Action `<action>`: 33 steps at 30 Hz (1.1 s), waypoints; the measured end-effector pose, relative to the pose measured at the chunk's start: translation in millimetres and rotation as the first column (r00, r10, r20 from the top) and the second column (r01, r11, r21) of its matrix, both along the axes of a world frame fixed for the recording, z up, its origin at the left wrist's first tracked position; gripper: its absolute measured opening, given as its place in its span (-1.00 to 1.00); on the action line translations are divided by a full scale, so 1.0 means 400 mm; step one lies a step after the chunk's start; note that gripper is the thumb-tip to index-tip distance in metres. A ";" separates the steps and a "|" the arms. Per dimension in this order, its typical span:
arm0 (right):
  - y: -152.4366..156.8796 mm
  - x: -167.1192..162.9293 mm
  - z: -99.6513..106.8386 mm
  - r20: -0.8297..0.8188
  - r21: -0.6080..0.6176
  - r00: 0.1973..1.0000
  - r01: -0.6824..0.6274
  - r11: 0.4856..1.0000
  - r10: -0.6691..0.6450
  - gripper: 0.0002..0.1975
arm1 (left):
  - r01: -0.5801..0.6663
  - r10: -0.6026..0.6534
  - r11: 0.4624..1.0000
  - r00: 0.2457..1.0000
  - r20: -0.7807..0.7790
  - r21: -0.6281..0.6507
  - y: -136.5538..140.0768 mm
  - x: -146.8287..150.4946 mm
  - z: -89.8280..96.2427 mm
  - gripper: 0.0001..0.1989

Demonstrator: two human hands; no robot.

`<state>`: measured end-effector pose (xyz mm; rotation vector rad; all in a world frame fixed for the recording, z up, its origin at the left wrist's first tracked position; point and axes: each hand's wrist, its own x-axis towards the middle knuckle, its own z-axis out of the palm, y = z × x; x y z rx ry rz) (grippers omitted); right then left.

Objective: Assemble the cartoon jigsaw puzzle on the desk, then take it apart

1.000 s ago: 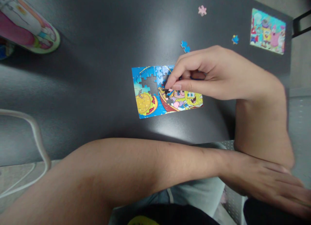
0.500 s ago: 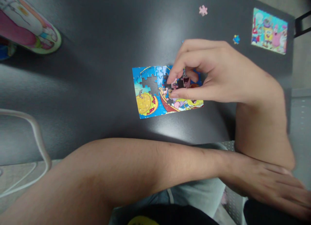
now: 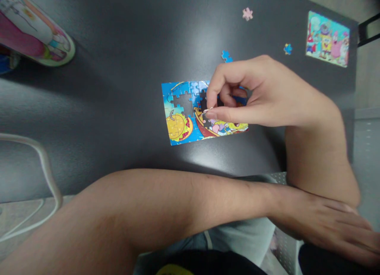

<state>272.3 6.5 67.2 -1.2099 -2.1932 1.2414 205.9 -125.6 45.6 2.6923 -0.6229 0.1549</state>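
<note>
My right hand (image 3: 246, 93) is over a partly filled jigsaw puzzle (image 3: 175, 126) on the dark table. Its thumb and index finger pinch a small puzzle piece (image 3: 208, 110), mostly hidden by the fingertips. Gaps show in the puzzle's upper left and middle, and the hand covers its upper right. A burger picture fills the lower left corner. My left hand (image 3: 329, 223) lies flat at the lower right, fingers stretched out, beside my right elbow; that arm crosses in front of my body.
Loose pieces lie beyond the puzzle: a blue one (image 3: 226, 56), a pink one (image 3: 247, 14) and a blue-yellow one (image 3: 287, 49). A cartoon picture card (image 3: 326, 39) sits near the table's right edge. A printed tin-like container (image 3: 38, 29) stands upper left; a pale cable (image 3: 44, 160) curves at left.
My right hand has drawn slightly toward me, and its thumb and index finger have closed together on a piece. More of the blue loose piece behind it now shows. The left hand stays still.
</note>
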 end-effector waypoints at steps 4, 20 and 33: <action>-0.001 0.007 0.000 -0.021 -0.030 0.998 0.058 0.998 -0.058 -0.80 | 0.186 -0.161 0.980 0.944 0.288 -0.062 -0.093 0.079 -0.087 -0.13; 0.001 0.021 -0.026 -0.202 -0.273 0.972 0.065 0.960 -0.123 -0.81 | 0.242 -0.235 0.968 0.966 0.110 -0.062 -0.018 0.022 -0.010 -0.05; -0.012 0.014 -0.026 -0.184 -0.109 0.977 0.087 0.990 -0.107 -0.79 | 0.197 -0.206 0.977 0.973 -0.106 -0.082 -0.176 0.132 -0.061 -0.03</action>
